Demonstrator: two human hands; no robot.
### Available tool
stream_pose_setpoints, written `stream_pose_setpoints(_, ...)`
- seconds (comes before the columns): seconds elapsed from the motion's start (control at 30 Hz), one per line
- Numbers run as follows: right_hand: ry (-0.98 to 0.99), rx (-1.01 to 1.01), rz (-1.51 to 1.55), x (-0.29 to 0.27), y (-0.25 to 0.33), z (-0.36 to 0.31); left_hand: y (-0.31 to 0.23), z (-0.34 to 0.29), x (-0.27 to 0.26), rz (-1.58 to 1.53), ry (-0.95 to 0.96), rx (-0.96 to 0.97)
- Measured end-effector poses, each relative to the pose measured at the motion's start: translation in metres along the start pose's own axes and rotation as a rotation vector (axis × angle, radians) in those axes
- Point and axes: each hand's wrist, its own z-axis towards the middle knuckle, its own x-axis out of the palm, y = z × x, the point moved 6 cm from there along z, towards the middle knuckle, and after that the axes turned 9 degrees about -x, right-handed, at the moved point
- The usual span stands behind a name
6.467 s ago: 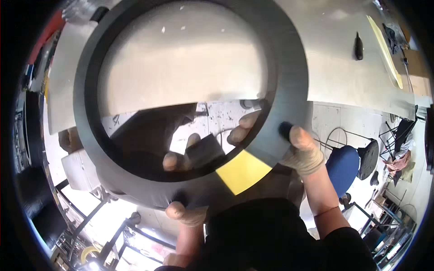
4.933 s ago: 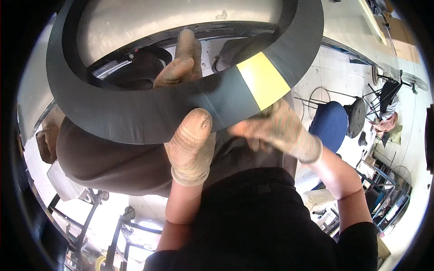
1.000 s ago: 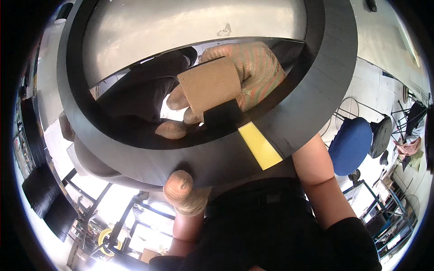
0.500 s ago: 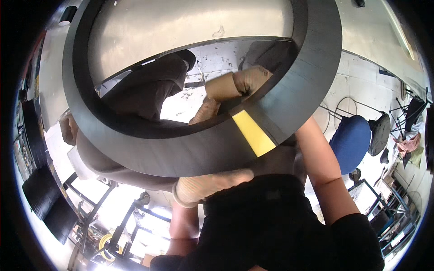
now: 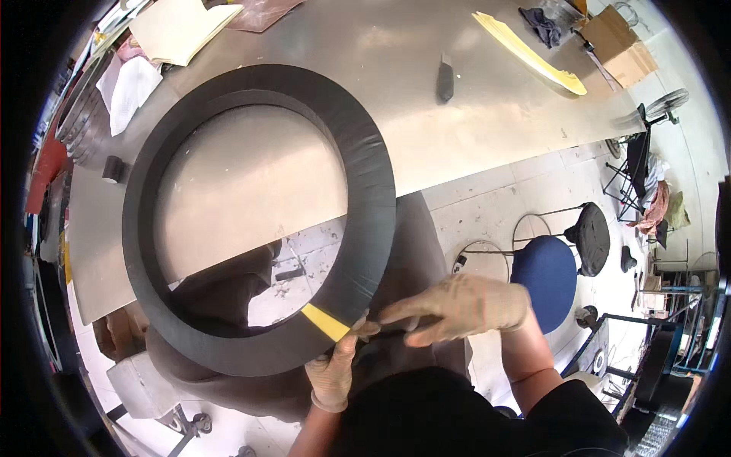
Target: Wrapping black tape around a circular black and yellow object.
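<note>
A large black ring [image 5: 373,194], its covering slightly wrinkled, lies partly on the metal table and overhangs the edge toward my lap. A yellow wedge-shaped strip [image 5: 327,323] shows on its near right part. My gloved left hand [image 5: 333,375] grips the ring's outer edge beside the yellow strip, thumb up; its other fingers are mostly hidden. To the right, my gloved right hand [image 5: 468,308] reaches toward that edge with index finger stretched out and thumb apart. Nothing shows in it. Dark surroundings blur the small spot between the two hands.
The metal table [image 5: 426,145] carries a dark block-shaped tool [image 5: 445,78], a curved yellow piece [image 5: 529,57], a cardboard box [image 5: 618,47], yellow sheets [image 5: 183,30] and a small black cylinder [image 5: 113,169]. A blue stool [image 5: 544,282] and black stool [image 5: 592,238] stand to the right.
The ring has dropped lower and further onto the table, shifting left in view. My right hand has left the ring's opening and come round outside it. My left hand now grips near the yellow strip.
</note>
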Motion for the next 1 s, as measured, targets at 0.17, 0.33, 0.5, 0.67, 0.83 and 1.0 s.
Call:
stream_pose_setpoints(0.17,-0.769,0.157,-0.969,-0.168,0.004,-0.001,0.012,-0.005,0.004,-0.073,0.212,-0.034)
stream_pose_setpoints(0.33,-0.747,0.500,-1.360,-0.263,-0.069,0.037,-0.002,-0.001,0.013,0.218,0.203,0.134)
stream_pose_setpoints(0.5,-0.873,0.247,-0.624,-0.218,-0.022,0.022,0.004,-0.009,0.008,0.066,0.096,0.047)
stream_pose_setpoints(0.67,-0.659,-0.138,0.107,-0.074,0.044,-0.045,0.007,-0.011,0.004,-0.043,0.111,0.006)
stream_pose_setpoints(0.83,-0.311,-0.092,-0.272,0.034,0.066,-0.018,0.013,-0.014,0.004,-0.083,0.117,-0.037)
stream_pose_setpoints(1.0,-0.201,0.015,-0.769,0.047,0.079,0.001,0.025,-0.015,-0.008,-0.086,0.138,0.064)
